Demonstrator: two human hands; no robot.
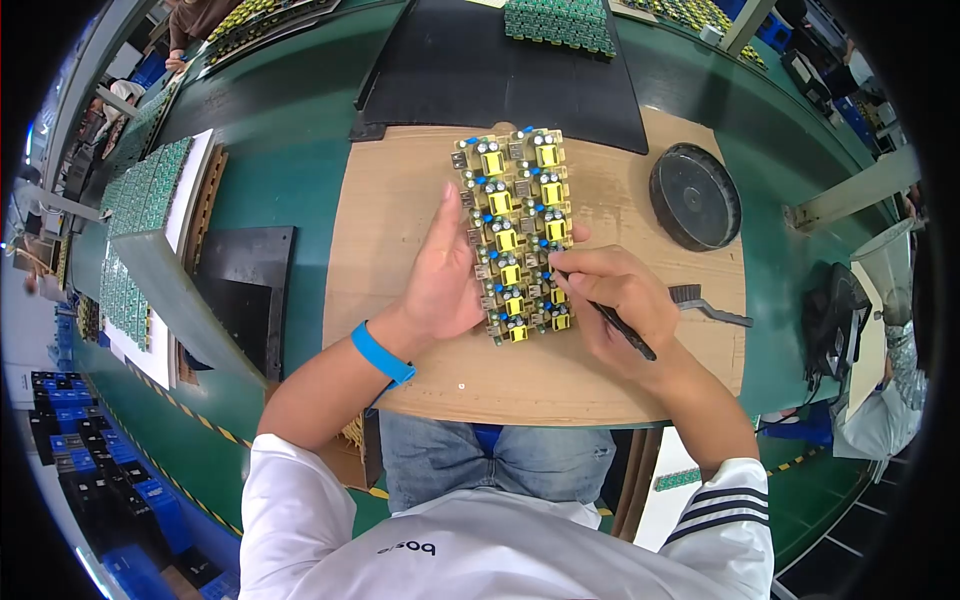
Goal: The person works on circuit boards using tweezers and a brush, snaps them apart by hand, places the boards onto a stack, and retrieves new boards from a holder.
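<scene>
My left hand (445, 275) grips a panel of circuit boards (505, 237) by its left side, with fingers beneath it; a fingertip shows past the right edge. Rows of yellow transformers, small cylindrical capacitors and blue parts cover the panel's upper face. Pinched in my right hand (630, 300) is a slim pair of black tweezers (625, 330). Their tip reaches the right column of parts, around mid-panel; whether it touches a part I cannot tell. Just right of that hand, a black brush (710, 305) lies on the cardboard sheet (400, 180).
A round black dish (695, 197) stands at the cardboard's right. Behind lies a black mat (490, 80) with stacked green boards (560, 25). More green boards (145, 220) and a slanted grey panel (185, 300) are at left. Another person's hand (176, 62) shows at the far left.
</scene>
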